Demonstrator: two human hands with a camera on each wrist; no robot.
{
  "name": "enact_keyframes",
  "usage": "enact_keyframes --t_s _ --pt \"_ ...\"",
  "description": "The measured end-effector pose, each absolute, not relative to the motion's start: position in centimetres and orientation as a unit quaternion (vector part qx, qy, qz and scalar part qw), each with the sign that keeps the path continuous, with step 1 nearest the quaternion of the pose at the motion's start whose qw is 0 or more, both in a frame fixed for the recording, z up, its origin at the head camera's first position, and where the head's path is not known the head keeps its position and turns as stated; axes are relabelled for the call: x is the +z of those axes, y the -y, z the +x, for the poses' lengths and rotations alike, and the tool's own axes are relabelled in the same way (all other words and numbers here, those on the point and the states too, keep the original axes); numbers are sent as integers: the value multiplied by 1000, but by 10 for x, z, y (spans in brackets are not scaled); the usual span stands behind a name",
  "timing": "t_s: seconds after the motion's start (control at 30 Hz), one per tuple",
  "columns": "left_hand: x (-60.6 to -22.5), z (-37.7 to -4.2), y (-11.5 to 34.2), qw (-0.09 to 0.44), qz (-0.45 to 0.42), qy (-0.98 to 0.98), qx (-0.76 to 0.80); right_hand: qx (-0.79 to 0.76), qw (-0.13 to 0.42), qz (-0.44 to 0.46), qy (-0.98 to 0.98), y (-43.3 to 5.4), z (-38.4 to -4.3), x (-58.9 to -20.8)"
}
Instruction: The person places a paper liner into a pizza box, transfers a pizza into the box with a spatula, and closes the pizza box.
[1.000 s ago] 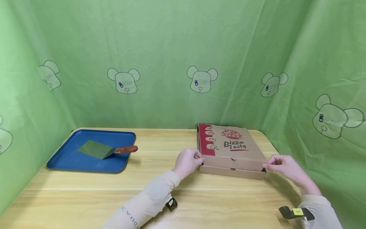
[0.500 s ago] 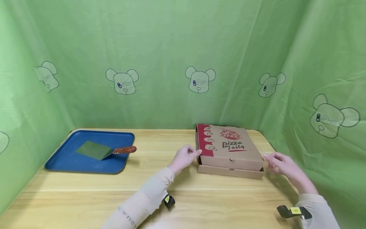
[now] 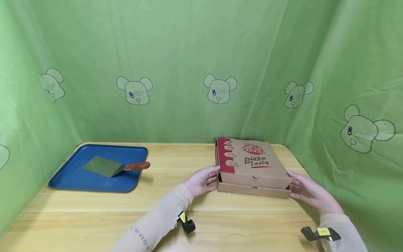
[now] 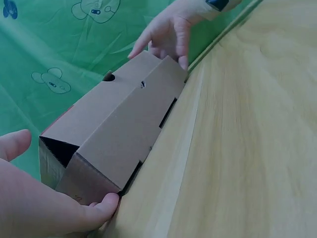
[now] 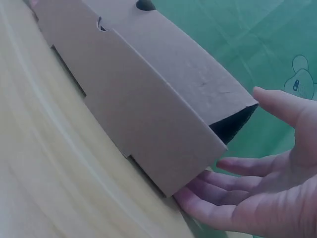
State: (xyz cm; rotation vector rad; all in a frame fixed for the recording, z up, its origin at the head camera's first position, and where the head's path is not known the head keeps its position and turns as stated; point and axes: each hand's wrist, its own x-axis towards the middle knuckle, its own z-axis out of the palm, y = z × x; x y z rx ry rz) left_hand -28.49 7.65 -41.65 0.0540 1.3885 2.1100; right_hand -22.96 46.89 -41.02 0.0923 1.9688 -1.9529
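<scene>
A cardboard pizza box (image 3: 239, 178) with a red strip and "Pizza Tasty" lettering lies at the back right of the table, its lid slightly raised over the base at the front. At its left front corner is my left hand (image 3: 201, 180), fingers spread along the side; in the left wrist view one fingertip touches the bottom corner. My right hand (image 3: 308, 190) flanks the right front corner. The right wrist view shows its thumb by the lid (image 5: 198, 69) corner and the other fingers, loosely extended, at the lower side of the base (image 5: 143, 114).
On the left of the wooden table (image 3: 176, 224) lies a blue tray (image 3: 69, 178). A spatula (image 3: 136, 166) with a brown handle rests on it, the handle jutting past the tray's right edge. Green cloth (image 3: 179, 115) with bear-head prints encloses the table's back and sides.
Both hands have left their pinch at the lid's front corners and slid down the box's sides with fingers spread. The lid sits at about the same height; tray and spatula have stayed put.
</scene>
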Motion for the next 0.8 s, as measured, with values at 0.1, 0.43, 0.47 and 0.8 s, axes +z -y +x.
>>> enact_keyframes --t_s 0.1,0.43,0.47,0.8 --pt "-420 -287 -78 312 7 -505 805 -701 189 32 -687 -470 -230 -411" --pt "-426 -289 -81 303 13 -534 789 -668 183 48 -720 -470 -233 -417" --pt "-426 -289 -81 303 14 -535 789 -665 183 50 -723 -470 -233 -417" --pt "-428 -291 -80 304 19 -538 786 -654 187 43 -732 -469 -233 -419"
